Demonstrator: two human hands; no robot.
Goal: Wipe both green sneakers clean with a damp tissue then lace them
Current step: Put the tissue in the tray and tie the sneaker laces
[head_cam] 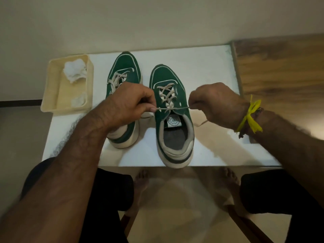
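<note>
Two green sneakers with white soles stand side by side on a small white table (pixel 201 71), toes pointing away from me. The left sneaker (pixel 126 67) is laced and partly hidden by my left forearm. The right sneaker (pixel 171 109) has a cream lace (pixel 165 95) crossed up its eyelets. My left hand (pixel 129 104) pinches one lace end at the shoe's left side. My right hand (pixel 213 102) pinches the other end at its right side. Between the two hands the lace runs taut across the top eyelets.
A cream plastic tray (pixel 50 88) at the table's left edge holds a crumpled white tissue (pixel 74 71) and a smaller wad (pixel 78 100). A wooden surface (pixel 280 67) adjoins the table on the right. My knees and bare feet are below the near edge.
</note>
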